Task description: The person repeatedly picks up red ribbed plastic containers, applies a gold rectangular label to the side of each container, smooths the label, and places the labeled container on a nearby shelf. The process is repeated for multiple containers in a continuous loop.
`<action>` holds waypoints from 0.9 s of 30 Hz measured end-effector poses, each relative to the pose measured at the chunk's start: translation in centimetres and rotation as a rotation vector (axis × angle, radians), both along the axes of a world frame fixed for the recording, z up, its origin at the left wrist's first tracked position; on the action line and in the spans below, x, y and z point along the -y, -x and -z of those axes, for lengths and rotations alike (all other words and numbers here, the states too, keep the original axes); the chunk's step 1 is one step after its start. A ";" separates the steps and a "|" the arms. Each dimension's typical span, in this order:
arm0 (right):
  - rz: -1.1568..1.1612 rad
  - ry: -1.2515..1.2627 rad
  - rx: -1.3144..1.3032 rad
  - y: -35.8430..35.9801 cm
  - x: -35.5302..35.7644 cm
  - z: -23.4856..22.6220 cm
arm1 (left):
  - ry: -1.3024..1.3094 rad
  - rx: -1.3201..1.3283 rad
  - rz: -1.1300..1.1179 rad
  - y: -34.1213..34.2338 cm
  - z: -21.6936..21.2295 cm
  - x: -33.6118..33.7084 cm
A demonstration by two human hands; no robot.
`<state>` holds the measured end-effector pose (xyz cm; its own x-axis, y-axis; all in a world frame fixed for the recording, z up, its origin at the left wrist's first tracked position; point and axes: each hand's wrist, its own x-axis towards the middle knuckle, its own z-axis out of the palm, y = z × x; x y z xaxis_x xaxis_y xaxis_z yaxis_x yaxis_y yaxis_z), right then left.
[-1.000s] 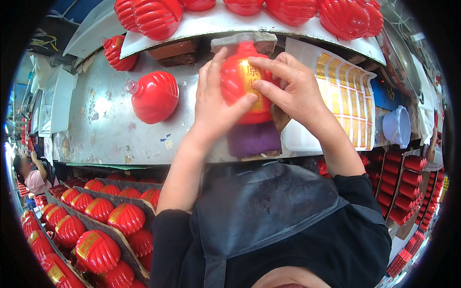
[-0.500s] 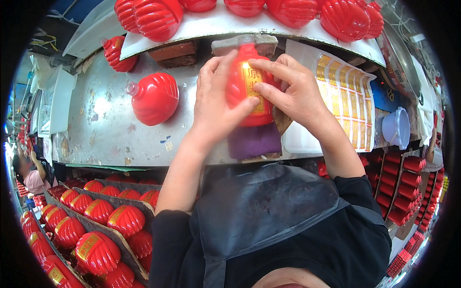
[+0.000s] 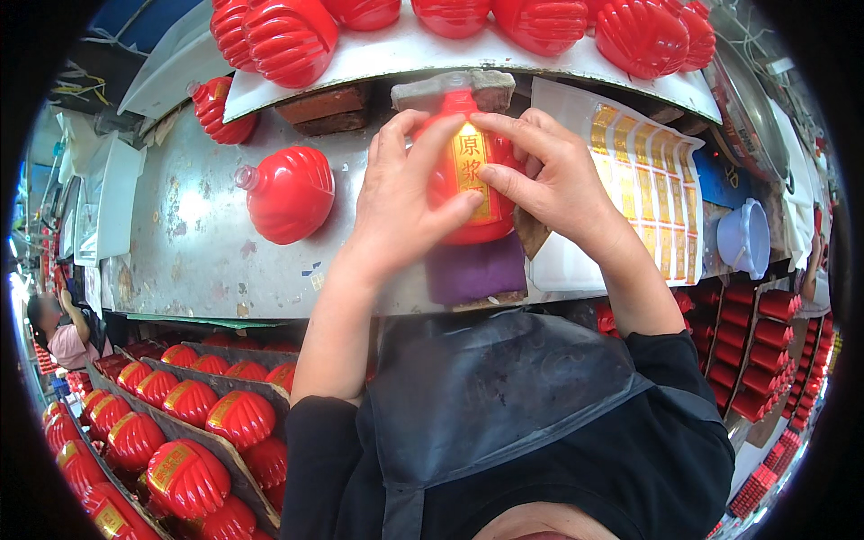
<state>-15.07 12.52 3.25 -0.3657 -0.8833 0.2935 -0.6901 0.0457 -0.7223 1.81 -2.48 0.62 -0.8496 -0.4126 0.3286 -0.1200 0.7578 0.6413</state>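
A red ribbed bottle (image 3: 502, 155) with a clear neck lies neck-away on the bench, on a purple cloth pad (image 3: 477, 268). Down its middle runs a gold label with red characters (image 3: 469, 155). My left hand (image 3: 391, 202) curves round the bottle's left side, its index finger by the label's top and its thumb on the lower part. From the right, my right hand (image 3: 567, 180) grips the bottle, index fingertip at the label's top corner and thumb pressed on its edge. The bottle's neck end meets a grey padded block (image 3: 498, 88).
Another red bottle (image 3: 288, 196) lies to the left on the metal bench (image 3: 193, 247). A sheet of gold labels (image 3: 648, 193) rests on a white tray (image 3: 562, 256) at right, beside a pale blue bucket (image 3: 743, 238). Several bottles line a white shelf (image 3: 387, 52); crates of labelled bottles (image 3: 189, 477) stand lower left.
My left hand's fingers have shifted slightly, the index now nearer the label's top edge. My right hand stays nearly in place. The view has tilted a little.
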 end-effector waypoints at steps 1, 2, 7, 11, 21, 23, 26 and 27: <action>0.012 -0.018 0.008 -0.1 0.0 -0.4 | 0.005 0.005 -0.003 0.0 0.0 0.0; 0.025 -0.037 0.016 -0.1 0.0 -0.5 | 0.002 0.009 -0.001 0.0 -0.1 0.0; 0.014 -0.041 0.011 0.0 0.0 -0.5 | -0.011 0.008 0.012 0.1 -0.1 0.1; 0.036 -0.048 0.253 1.9 0.4 0.3 | -0.004 0.005 0.012 0.1 -0.1 0.0; -0.168 0.218 -0.497 0.9 3.6 -3.8 | -0.084 -0.103 -0.018 0.2 0.7 -0.3; -0.095 0.295 -0.624 2.0 3.8 -3.8 | -0.169 -0.153 -0.045 0.1 1.2 -0.4; -0.286 0.464 -0.713 0.8 1.6 -1.8 | -0.405 -0.284 -0.045 -0.2 2.7 -0.8; -0.367 0.458 -0.700 -0.4 0.4 -1.4 | -0.502 -0.344 -0.042 -0.2 3.1 -1.0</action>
<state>-14.71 12.16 4.64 0.3087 -0.6518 0.6927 -0.8921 -0.4511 -0.0269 2.04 -1.49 -2.53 -0.7087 -0.6191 0.3384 0.1344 0.3524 0.9262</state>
